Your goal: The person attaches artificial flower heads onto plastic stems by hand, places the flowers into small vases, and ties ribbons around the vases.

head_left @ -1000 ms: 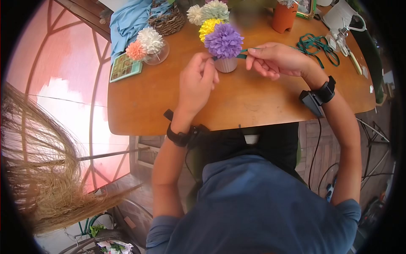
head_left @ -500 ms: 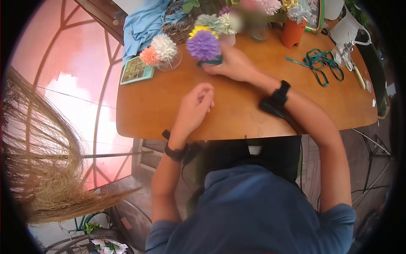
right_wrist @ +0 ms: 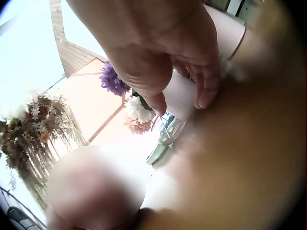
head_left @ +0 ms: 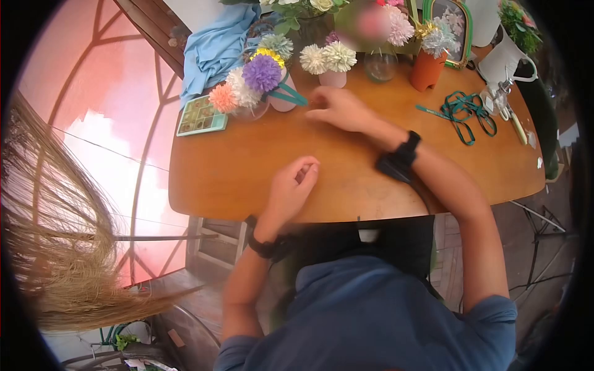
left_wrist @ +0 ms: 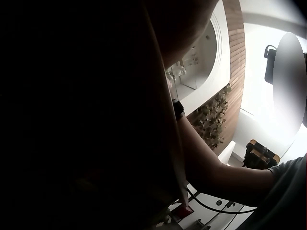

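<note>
A pale pot (head_left: pixel 284 102) holding purple, yellow and grey-green pompom flowers stands at the back left, the purple flower (head_left: pixel 261 73) foremost. Green ribbon (head_left: pixel 288 94) crosses the pot, its tails pointing right. Just right of those tails is the right hand (head_left: pixel 341 110), fingers loosely bent and holding nothing; in the right wrist view this hand (right_wrist: pixel 165 48) hangs by the pale pot (right_wrist: pixel 180 99), whether touching it I cannot tell. Nearer the front edge, the left hand (head_left: pixel 292 190) is loosely curled with nothing visible in it. The left wrist view is mostly dark.
White and orange flowers (head_left: pixel 223 98) in a glass and a green sectioned box (head_left: pixel 202 117) are at left. Behind stand a pot of cream flowers (head_left: pixel 333 78) and an orange pot (head_left: pixel 427 71). Tangled green ribbon (head_left: pixel 461 114), a cream-handled tool (head_left: pixel 518 127) and a white jug (head_left: pixel 500 65) are right.
The flower pot was moved left, beside the white and orange flowers, and the right hand let go of it. The left hand released the ribbon and drew back toward the front edge.
</note>
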